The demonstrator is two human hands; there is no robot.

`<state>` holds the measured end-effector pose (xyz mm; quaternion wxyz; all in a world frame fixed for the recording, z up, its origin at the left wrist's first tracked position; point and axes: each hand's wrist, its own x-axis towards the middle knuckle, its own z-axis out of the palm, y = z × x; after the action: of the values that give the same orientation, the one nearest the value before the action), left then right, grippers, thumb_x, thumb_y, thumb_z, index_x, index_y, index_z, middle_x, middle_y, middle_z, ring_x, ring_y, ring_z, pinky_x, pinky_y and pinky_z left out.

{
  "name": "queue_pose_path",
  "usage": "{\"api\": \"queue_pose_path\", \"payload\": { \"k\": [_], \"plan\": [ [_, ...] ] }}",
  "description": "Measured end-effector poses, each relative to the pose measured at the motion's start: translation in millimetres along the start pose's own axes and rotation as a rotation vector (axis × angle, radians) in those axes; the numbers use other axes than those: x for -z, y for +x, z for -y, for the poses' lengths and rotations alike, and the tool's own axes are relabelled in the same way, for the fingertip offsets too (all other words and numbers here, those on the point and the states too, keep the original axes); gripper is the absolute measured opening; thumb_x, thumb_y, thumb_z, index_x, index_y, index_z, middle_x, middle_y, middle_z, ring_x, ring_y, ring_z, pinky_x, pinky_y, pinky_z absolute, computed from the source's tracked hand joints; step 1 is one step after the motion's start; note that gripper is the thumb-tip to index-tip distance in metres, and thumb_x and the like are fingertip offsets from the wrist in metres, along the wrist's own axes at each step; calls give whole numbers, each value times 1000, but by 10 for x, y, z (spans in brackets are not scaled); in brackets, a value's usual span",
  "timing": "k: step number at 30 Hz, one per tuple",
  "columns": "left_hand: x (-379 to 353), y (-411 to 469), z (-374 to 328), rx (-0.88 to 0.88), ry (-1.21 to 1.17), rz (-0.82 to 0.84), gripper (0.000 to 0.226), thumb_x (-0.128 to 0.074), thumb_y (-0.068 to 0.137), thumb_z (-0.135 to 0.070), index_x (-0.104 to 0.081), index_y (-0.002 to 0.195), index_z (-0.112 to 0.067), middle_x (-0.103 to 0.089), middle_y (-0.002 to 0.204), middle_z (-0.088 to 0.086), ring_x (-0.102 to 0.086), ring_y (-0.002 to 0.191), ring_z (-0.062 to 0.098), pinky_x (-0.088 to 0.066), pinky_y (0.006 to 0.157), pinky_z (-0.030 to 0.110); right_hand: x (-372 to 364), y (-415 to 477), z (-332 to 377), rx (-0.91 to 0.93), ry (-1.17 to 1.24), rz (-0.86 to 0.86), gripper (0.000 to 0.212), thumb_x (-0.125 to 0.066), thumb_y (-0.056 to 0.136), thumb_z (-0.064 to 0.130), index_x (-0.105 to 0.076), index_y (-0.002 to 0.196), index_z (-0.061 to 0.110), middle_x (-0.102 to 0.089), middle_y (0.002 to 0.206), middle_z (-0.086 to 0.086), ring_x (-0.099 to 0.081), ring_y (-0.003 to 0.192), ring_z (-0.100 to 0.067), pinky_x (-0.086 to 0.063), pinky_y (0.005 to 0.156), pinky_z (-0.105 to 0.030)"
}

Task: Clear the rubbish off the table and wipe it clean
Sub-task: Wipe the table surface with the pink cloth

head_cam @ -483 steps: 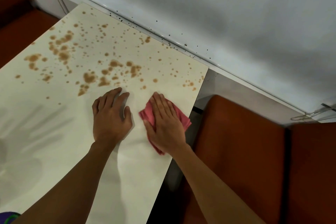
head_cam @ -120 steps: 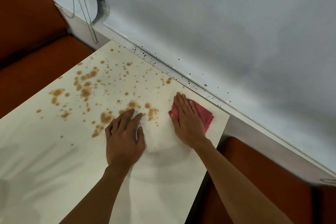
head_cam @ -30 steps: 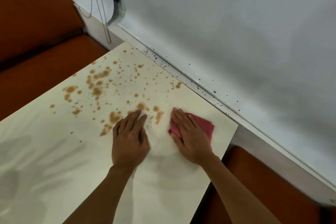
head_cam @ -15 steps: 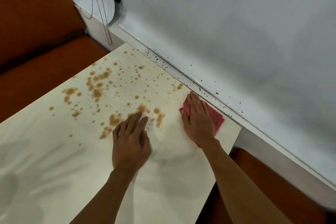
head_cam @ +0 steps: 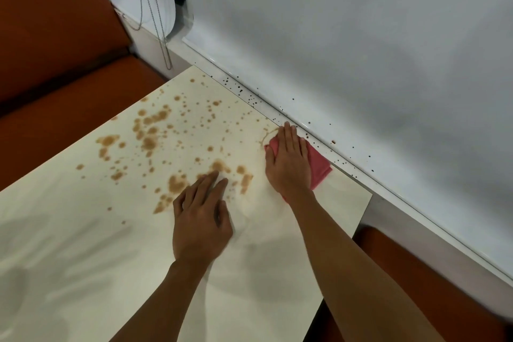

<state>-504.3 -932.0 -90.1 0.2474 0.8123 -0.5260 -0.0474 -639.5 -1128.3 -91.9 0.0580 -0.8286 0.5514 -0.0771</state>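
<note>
A cream table [head_cam: 83,258] carries many brown splashes [head_cam: 150,141] over its far left half. My right hand [head_cam: 288,161] lies flat with straight fingers on a folded pink cloth [head_cam: 319,166], pressing it to the tabletop at the far edge by the wall. A thin brown smear arcs just left of the fingertips. My left hand [head_cam: 201,216] rests flat on the table, fingertips at the edge of the splashes. The tabletop around and behind both hands shows no stains.
A white sill [head_cam: 347,153] dotted with dark specks runs along the table's far edge under a grey blind [head_cam: 361,36]. Orange bench seats stand at the left [head_cam: 55,91] and lower right [head_cam: 416,286]. A bead cord [head_cam: 163,44] hangs at the back left.
My right hand has pushed the pink cloth further away, up to the table's far edge by the sill, leaving a brown smear arc. My left hand has stayed put.
</note>
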Motion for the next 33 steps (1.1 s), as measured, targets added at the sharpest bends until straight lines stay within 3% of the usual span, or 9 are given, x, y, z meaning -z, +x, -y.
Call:
{"api": "queue_pose_path", "payload": {
  "k": [6, 12, 14, 18, 21, 24, 27, 30, 33],
  "plan": [
    [1, -6, 7, -7, -4, 6, 49, -51, 96, -25, -61, 144, -27, -47, 160, -10, -40, 149, 13, -30, 118, 39, 104, -433, -132, 433, 12, 103, 63, -31, 113, 44, -20, 167, 14, -11, 176, 2, -1, 162, -9, -11, 132, -40],
    [-4, 8, 7, -1, -9, 1, 48, -50, 97, -26, -62, 144, -27, -47, 160, -10, -40, 150, 13, -31, 119, 40, 12, 100, 64, 63, -28, 32, 67, -20, 111, 44, -13, 168, 10, -4, 176, -3, 2, 163, -15, -3, 132, -41],
    [-5, -1, 18, -8, -9, -2, 48, -50, 98, -26, -62, 144, -27, -47, 160, -10, -40, 149, 13, -31, 119, 40, -32, 141, 216, 122, -32, 25, 66, -20, 111, 43, -15, 167, 9, -7, 176, -5, 0, 163, -17, -3, 132, -41],
    [0, -9, 24, -15, -19, -4, 48, -51, 97, -25, -62, 144, -27, -47, 160, -11, -40, 149, 12, -30, 118, 39, 79, -257, -97, 425, 18, 92, 60, -30, 114, 41, -21, 167, 16, -11, 176, 3, -2, 162, -9, -11, 132, -41],
    [-12, -4, 26, -3, -27, -5, 48, -52, 97, -24, -62, 143, -26, -47, 160, -10, -40, 149, 12, -31, 118, 40, 87, -136, -246, 294, -9, 61, 61, -27, 113, 41, -17, 168, 16, -9, 176, 3, 0, 162, -8, -9, 132, -40],
    [-19, -11, 29, -7, -35, -1, 48, -52, 97, -25, -61, 144, -26, -47, 160, -10, -40, 150, 12, -31, 119, 40, -6, 206, 75, 86, -45, 44, 66, -19, 111, 43, -13, 168, 10, -5, 176, -3, 1, 163, -15, -3, 132, -40],
    [-11, -9, 45, -20, -27, 5, 48, -52, 98, -25, -61, 145, -26, -47, 160, -10, -39, 150, 12, -31, 119, 40, -47, 138, 283, 199, 7, 47, 62, -24, 113, 40, -16, 167, 10, -8, 176, -4, 0, 163, -16, -4, 132, -40],
    [3, 1, 49, -22, -27, 14, 47, -51, 99, -26, -60, 145, -26, -46, 161, -10, -38, 151, 12, -29, 120, 39, 36, -303, -6, 385, 24, 89, 61, -25, 114, 43, -16, 168, 16, -8, 176, 3, 1, 162, -8, -6, 132, -38],
    [8, 9, 32, -15, -25, 18, 47, -51, 99, -26, -60, 146, -27, -46, 162, -10, -36, 152, 11, -24, 121, 36, 60, -178, -188, 226, 3, 53, 62, -24, 113, 43, -12, 168, 17, -6, 176, 3, 3, 162, -8, -5, 132, -38]
  ]
}}
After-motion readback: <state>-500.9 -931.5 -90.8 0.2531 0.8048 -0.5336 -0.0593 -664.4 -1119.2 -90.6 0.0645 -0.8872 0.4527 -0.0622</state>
